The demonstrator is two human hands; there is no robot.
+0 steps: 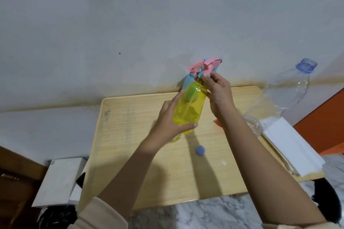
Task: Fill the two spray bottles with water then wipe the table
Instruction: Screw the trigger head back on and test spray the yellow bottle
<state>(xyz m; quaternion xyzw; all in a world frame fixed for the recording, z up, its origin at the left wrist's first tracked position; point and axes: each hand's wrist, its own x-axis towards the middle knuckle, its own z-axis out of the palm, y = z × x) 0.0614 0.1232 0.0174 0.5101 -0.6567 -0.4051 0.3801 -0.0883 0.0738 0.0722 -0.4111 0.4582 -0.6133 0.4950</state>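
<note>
Soft indoor light, moderately bright, lies cool and grey on the wall point(130, 24). It comes from above and ahead: the arms and the yellow bottle point(189, 109) throw wide, soft-edged shadows across the tabletop point(130, 135) toward its near edge. The bottle glows where light passes through. The left hand point(167, 119) is slightly smeared. Straight lines bow outward; the clear bottle point(286, 95) at the right edge leans. The view's lower left corner is dark.
</note>
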